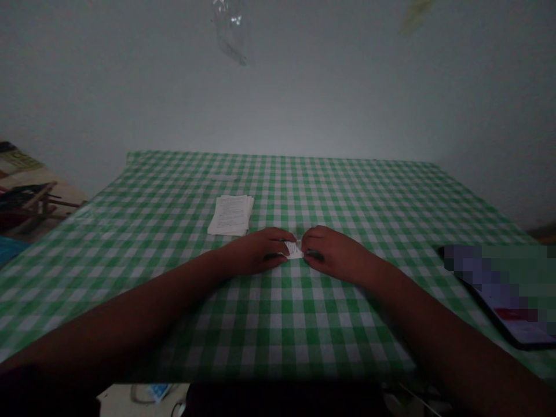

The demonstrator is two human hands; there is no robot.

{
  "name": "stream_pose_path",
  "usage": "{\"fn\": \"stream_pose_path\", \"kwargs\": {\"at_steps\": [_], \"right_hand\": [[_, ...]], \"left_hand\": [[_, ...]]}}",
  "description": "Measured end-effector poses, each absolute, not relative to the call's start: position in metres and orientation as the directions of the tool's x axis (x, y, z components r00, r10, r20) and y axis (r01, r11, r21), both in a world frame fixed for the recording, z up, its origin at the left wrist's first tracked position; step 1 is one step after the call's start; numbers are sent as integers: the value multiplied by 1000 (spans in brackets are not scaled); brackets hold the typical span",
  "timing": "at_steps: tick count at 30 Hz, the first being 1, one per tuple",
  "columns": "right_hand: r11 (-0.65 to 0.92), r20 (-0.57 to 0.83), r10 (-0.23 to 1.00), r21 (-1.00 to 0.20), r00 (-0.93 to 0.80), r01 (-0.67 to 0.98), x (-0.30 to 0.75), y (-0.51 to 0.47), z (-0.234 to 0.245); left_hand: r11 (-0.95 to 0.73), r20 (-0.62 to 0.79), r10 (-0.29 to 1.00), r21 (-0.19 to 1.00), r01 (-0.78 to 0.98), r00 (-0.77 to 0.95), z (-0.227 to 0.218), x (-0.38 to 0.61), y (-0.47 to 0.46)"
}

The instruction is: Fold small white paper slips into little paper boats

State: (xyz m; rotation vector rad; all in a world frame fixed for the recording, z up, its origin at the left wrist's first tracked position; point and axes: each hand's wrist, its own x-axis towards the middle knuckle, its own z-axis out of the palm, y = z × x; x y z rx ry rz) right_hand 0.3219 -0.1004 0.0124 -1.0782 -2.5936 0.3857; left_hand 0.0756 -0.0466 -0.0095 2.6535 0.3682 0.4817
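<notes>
Low over the middle of the table, both my hands pinch one small piece of white printed paper (293,249). My left hand (260,251) is closed on its left side, fingertips pressed along the edge. On the opposite side my right hand (332,252) grips it with bent fingers. Only the middle of the paper shows; the fingers cover its ends, and how it is folded cannot be made out. Beyond my left hand lies a small stack of printed paper sheets (231,215), its edges slightly uneven.
A green-and-white checked tablecloth (295,324) covers the table, which stands against a pale wall (304,87). At the right edge lies a dark-framed phone or tablet (499,301), its screen blurred. A clear plastic bag (230,29) hangs on the wall. Wooden furniture (41,202) stands left.
</notes>
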Motion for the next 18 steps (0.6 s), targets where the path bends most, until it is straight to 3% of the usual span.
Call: {"fn": "stream_pose_path", "kwargs": {"at_steps": [7,14,18], "right_hand": [[704,168,702,-305,-692,641,317,-102,11],[654,215,733,-482,-645,583,327,-96,8],[617,255,778,-480,-574,623,327,-93,2]], "left_hand": [[-884,297,299,445,146,907,-8,76,-46],[-887,282,283,441,138,917,-10,75,-44],[-891,289,254,441,107,923,-8,77,-44]]}}
